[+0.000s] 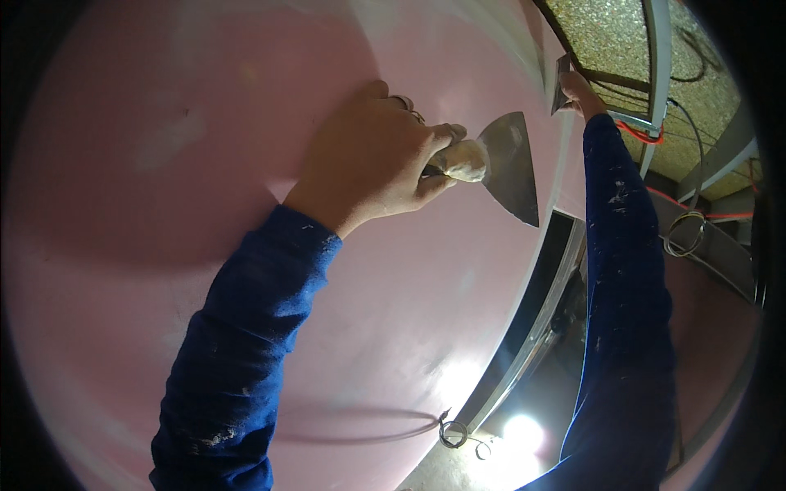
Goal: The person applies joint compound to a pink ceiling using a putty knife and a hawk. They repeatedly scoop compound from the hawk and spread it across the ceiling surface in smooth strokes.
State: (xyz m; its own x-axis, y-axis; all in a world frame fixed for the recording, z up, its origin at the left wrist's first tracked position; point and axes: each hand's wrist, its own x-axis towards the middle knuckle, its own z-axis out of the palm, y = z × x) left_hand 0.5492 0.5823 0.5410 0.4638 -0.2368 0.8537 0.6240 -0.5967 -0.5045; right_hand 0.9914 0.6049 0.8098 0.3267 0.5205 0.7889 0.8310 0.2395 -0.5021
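Observation:
A large, smooth, curved pink panel point(385, 303) spreads before me, with paler patches in places. My left hand point(364, 155) is closed round the handle of a putty knife point(512, 168). Its wide metal blade fans out to the right, over the panel; whether the blade touches the surface I cannot tell. Off-white filler seems smeared where the handle meets the blade. Farther off at the upper right, my right hand point(583, 94) grips a flat metal scraper point(561, 83), held upright by the panel's right border. Both blue sleeves carry whitish smears.
A dark slot with a metal rim point(524, 327) runs along the panel's right edge. A coiled cable point(453, 432) hangs at the lower edge beside a bright lamp point(522, 432). On the right stand grey metal frames point(660, 65), with red hose point(643, 133) and looped cables point(686, 233) about them.

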